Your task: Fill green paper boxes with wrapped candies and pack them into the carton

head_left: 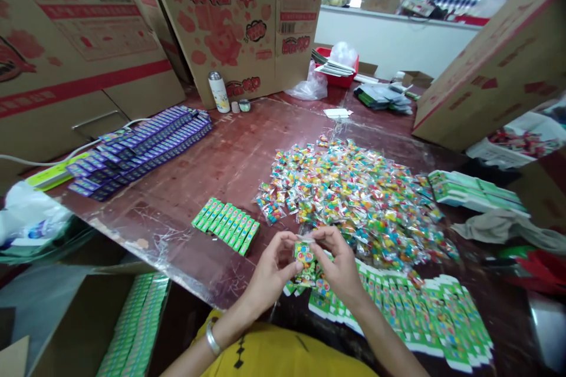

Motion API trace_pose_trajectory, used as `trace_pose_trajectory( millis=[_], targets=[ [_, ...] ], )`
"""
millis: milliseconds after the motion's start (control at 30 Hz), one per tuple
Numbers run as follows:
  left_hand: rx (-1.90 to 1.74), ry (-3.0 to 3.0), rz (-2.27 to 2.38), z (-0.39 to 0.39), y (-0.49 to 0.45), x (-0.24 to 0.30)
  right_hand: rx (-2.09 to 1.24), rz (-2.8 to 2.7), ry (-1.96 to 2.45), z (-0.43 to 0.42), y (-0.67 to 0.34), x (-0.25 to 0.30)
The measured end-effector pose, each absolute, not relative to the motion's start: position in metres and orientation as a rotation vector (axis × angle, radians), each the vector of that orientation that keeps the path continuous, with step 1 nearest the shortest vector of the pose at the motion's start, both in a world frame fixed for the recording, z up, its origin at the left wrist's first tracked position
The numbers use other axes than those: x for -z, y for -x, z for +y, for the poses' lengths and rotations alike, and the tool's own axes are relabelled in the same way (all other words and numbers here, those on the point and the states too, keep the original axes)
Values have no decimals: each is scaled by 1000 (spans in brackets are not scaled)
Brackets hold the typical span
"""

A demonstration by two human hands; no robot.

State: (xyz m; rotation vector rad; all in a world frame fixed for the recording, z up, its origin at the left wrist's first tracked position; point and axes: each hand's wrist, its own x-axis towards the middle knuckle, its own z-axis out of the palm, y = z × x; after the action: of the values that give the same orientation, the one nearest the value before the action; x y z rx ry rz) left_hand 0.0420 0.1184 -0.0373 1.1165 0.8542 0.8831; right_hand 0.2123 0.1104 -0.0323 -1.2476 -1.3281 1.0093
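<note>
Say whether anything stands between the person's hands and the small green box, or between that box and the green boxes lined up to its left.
Nothing visible separates the left hand from the small green box: it grips it, the right hand at its top. Toward the lined-up green boxes, only the left hand itself intervenes.

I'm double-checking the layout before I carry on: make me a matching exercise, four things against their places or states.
1. small green box
2. candy packets
3. flask
4. purple boxes

A. standing upright before a carton
B. in rows on the table's left side
C. held by the left hand, right hand at its top
D. heaped just beyond the hands

Pairs: 1-C, 2-D, 3-A, 4-B
</note>
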Motion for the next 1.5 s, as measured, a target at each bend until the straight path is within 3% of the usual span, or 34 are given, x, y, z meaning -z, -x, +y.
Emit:
trace_pose_trajectory(
  millis=[267,500,867,1067,1267,1500],
  targets=[
    [-884,-1259,1017,111,-32,40,-1325,-1283,1311,129,-209,34],
    [-793,-1378,1017,111,-21,35,-1403,-1329,1286,139,-214,33],
    [-892,-1162,913,124,-22,43,-982,-2072,1333,108,-215,18],
    [-848,-1208,1043,123,-23,45,-816,-2104,1356,103,-206,36],
    [-630,-1988,1568,123,-4,43,-859,-1986,1433,108,-222,43],
    [-320,-2363,1969,145,9,44,-526,-1984,1807,107,-253,56]
  ],
)
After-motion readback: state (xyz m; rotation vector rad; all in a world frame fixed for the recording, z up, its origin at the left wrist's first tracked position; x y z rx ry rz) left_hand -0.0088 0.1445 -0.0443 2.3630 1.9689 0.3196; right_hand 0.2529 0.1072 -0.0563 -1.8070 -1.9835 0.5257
